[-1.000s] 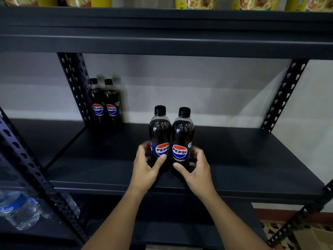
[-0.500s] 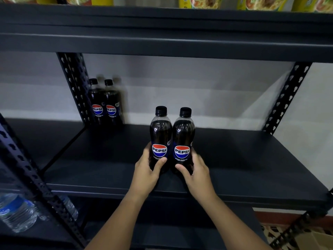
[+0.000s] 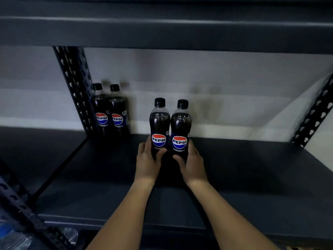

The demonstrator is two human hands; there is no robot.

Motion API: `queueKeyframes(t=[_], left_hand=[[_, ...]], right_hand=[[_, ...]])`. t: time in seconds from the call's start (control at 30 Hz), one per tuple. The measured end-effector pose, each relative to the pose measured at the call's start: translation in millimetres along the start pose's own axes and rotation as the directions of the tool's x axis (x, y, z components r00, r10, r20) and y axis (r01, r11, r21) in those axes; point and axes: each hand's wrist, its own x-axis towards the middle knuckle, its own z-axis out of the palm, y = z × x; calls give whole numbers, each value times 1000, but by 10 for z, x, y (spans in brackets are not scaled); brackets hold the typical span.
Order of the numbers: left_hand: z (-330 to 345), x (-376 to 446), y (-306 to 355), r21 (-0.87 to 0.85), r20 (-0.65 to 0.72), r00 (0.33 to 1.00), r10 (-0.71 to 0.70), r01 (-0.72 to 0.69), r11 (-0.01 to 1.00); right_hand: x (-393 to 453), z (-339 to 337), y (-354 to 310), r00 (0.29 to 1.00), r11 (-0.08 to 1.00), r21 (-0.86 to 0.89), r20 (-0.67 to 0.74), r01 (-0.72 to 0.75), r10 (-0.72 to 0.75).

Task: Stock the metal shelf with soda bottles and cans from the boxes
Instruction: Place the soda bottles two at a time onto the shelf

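Note:
Two dark Pepsi bottles with black caps stand upright side by side on the dark metal shelf [image 3: 252, 177]. My left hand [image 3: 146, 163] grips the base of the left bottle [image 3: 159, 127], thumb across its front. My right hand [image 3: 192, 165] grips the base of the right bottle [image 3: 181, 129] the same way. Two more Pepsi bottles [image 3: 110, 112] stand at the shelf's back left corner, against the wall.
A perforated upright post [image 3: 75, 91] rises at the back left and another [image 3: 313, 116] at the back right. The upper shelf [image 3: 162, 29] hangs low overhead. Water bottles [image 3: 14, 237] lie on a lower level at the bottom left.
Both hands have pushed the two bottles deeper onto the shelf, toward the back wall. My head has moved closer and lower, so the packets on the top shelf have left the view.

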Motion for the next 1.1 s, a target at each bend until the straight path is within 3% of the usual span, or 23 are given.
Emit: queueKeyframes(t=[0.47,1.1], left_hand=[[92,787,-412,-24,-35,999,-21,20,1000],[208,1039,-489,-97,-4,998,-66,66,993]], right_hand=[[790,484,51,999,999,7,-8,33,-32],[1028,588,227,999,999,35,-40,-3,5]])
